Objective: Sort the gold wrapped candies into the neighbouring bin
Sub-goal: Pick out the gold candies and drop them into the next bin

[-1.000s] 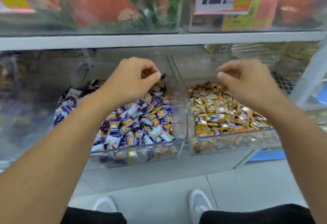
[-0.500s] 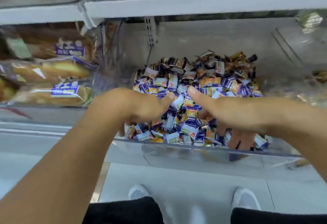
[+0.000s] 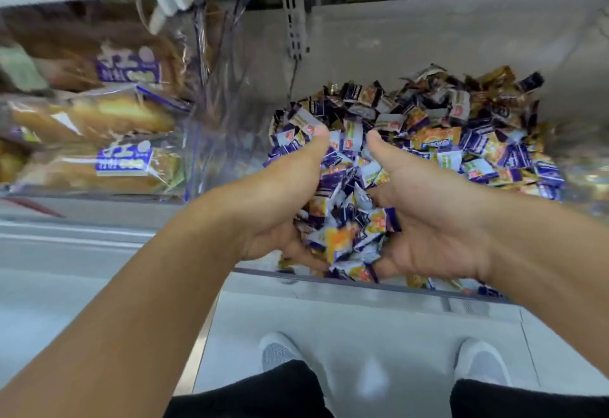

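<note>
- The grey shelf point(image 3: 461, 31) spans the view, with an upright slotted bracket at its back wall.
- The clear bin point(image 3: 362, 282) sits on that shelf, filled with a heap of mixed candies point(image 3: 478, 150), mostly purple-and-white wrappers.
- Bagged bread loaves point(image 3: 95, 140) with purple labels lie in the neighbouring space to the left of the bin, blurred.
- The left hand point(image 3: 273, 200) and the right hand point(image 3: 438, 219) face each other, cupped together at the front of the bin, thumbs pointing up and fingers curled under a scooped mound of candies held between the palms.
- Two grey shoes point(image 3: 280, 351) stand on the pale floor below the shelf edge.
- Gold wrapped candies point(image 3: 494, 78) show scattered in the heap, most at its back right; a few gold-orange wrappers sit in the scooped mound.
</note>
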Tool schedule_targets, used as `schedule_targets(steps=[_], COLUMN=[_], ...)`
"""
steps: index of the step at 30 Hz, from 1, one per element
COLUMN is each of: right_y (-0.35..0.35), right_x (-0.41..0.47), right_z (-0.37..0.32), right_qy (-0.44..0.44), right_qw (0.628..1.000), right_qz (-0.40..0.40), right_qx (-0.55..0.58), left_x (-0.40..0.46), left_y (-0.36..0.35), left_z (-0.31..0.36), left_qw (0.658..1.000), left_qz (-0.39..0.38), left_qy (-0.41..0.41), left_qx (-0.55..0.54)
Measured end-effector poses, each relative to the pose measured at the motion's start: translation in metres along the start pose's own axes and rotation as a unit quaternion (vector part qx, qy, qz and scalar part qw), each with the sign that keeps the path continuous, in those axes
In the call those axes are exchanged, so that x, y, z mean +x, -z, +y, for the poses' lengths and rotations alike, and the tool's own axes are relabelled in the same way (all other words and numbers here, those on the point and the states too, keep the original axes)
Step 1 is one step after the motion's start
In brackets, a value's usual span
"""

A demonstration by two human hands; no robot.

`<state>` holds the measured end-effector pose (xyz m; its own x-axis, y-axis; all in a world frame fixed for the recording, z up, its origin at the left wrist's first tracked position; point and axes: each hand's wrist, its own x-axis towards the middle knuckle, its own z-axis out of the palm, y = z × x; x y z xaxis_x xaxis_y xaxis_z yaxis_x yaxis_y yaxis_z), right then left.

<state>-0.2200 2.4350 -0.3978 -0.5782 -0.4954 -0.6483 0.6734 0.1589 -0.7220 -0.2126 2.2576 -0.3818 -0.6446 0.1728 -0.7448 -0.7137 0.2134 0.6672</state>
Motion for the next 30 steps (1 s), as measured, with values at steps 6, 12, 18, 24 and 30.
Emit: schedule_targets(steps=[6, 12, 18, 24, 30], right_y=[-0.009, -0.002, 0.013, 0.031, 0.003], right_x=[-0.016, -0.038, -0.053, -0.06, -0.06], right_z=[-0.013, -0.039, -0.055, -0.047, -0.023], right_qy=[0.039, 0.105, 0.233, 0.298, 0.305], right_qw=[0.985, 0.969, 0.934, 0.854, 0.705], right_qz=[0.018, 0.051, 0.152, 0.361, 0.245], right_qx=[0.166, 0.216, 0.224, -0.227, -0.591], left_x=[-0.005, -0.018, -0.016, -0.019, -0.034], left_y=[-0.001, -0.01, -0.016, -0.018, -0.008], left_z=[0.011, 0.028, 0.035, 0.053, 0.047], left_qw=[0.988, 0.964, 0.944, 0.928, 0.775], left_qz=[0.024, 0.038, 0.061, 0.238, 0.336], left_qy=[-0.061, -0.176, -0.251, -0.286, -0.288], left_qx=[-0.138, -0.197, -0.205, 0.01, 0.452])
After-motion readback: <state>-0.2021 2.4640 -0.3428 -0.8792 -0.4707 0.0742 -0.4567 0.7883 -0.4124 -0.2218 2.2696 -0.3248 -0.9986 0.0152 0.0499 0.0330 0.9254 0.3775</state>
